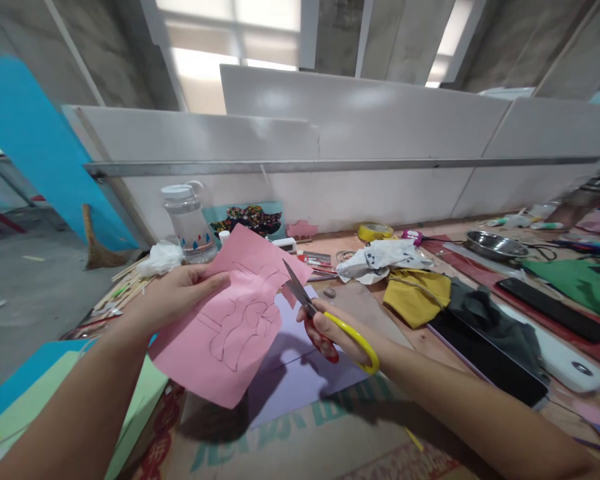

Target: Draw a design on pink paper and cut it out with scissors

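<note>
My left hand (193, 290) grips a pink sheet of paper (190, 347) by its upper left side, thumb on top. Dark curved outlines are drawn on the sheet, and its right edge is partly cut. In my right hand (343, 337) is a pair of scissors (363, 343) with one yellow and one red handle loop. The blades point up and left at the paper's right edge, slightly apart; a small pink flap hangs beside them. Below lies a lilac sheet (280, 393) on a cardboard piece (260, 453). My left fingers behind the paper are hidden.
Behind the paper stand a clear water bottle (185, 223) and yellow tape (375, 231). Rightward lie yellow cloth (415, 297), a dark phone (480, 360), a metal bowl (497, 245) and green cloth (575, 283). Coloured sheets (45, 393) sit at left. A white wall (380, 133) bounds the table's back.
</note>
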The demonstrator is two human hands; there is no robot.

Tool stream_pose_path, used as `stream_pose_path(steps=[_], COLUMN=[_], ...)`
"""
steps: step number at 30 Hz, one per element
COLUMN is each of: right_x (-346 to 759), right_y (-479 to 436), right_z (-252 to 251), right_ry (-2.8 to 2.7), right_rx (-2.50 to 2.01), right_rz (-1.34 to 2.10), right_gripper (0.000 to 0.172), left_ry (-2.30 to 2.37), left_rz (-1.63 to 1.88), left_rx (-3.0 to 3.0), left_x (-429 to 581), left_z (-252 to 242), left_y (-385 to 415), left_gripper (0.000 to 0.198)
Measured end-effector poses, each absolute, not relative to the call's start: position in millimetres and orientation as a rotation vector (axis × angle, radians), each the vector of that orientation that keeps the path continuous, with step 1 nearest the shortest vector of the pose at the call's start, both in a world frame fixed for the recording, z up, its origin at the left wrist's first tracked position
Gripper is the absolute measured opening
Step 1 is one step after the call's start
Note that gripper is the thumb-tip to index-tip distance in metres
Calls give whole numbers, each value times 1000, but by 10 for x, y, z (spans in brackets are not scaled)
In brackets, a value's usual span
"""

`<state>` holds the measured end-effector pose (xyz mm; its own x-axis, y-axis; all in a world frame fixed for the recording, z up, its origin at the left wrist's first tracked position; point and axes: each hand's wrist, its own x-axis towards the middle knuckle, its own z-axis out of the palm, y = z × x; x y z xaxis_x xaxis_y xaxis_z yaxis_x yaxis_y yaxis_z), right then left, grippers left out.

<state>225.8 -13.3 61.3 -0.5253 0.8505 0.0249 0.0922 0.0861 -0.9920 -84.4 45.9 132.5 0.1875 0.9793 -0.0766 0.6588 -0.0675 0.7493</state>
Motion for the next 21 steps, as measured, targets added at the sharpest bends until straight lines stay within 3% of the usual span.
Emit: stream_pose_path(steps=[6, 9, 12, 18, 21], right_x=[2783, 3000, 2966, 2536, 2366], right_y=[-121, -232, -278, -80, -51], right_z=[1225, 1466, 1520, 1275, 1172], right_ry=[-2549, -2510, -2046, -1716, -1542], right_rx=[-1017, -1009, -1133, -979, -893], right_rz=[1110, 1095, 1083, 1101, 1133], right_gripper=[18, 22, 26, 38, 37], left_ry=[1550, 1553, 1476, 1306, 1291], left_rz=[764, 787, 670, 499, 620], left_rx=[1721, 1675, 1720, 1930, 1853], left_x=[-937, -933, -793, -399, -327], left_z=[1381, 1417, 1470, 1547, 1485], left_y=[437, 365, 253, 99, 72], left_gripper=[56, 59, 59, 49, 47])
